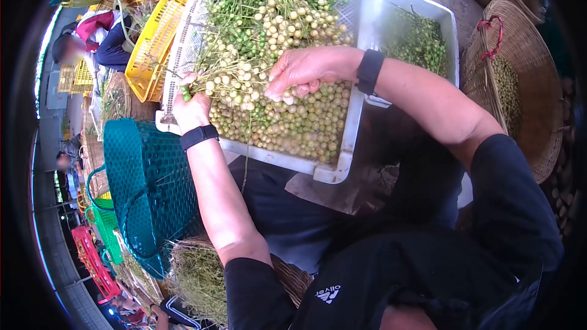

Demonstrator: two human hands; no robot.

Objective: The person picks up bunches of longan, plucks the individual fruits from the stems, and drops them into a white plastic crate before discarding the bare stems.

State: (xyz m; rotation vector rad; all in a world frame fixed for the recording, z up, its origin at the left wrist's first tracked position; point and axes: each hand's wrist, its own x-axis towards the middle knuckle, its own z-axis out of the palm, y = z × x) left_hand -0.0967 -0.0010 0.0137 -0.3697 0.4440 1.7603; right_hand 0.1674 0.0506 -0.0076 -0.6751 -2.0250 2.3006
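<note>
My left hand (192, 105) is closed around the stems of a fruit sprig (235, 79) with small round pale-yellow fruits; a few green ones show beside the thumb. Just right of it, my right hand (302, 73) has its fingers curled in against the fruits, and what they grip is hidden. Both are over a white plastic crate (333, 174). Loose yellow-green fruits (287, 131) fill its near part. Toward its far side lies a heap of stalks with green and pale fruits (287, 12) still attached.
On the right stand a white tub (455, 36) of green fruits and a wicker basket (538, 85) with loose fruits. A teal woven basket (150, 189) and yellow crates (156, 43) stand left. Dry stalks (199, 275) lie below. Another person (104, 40) sits at upper left.
</note>
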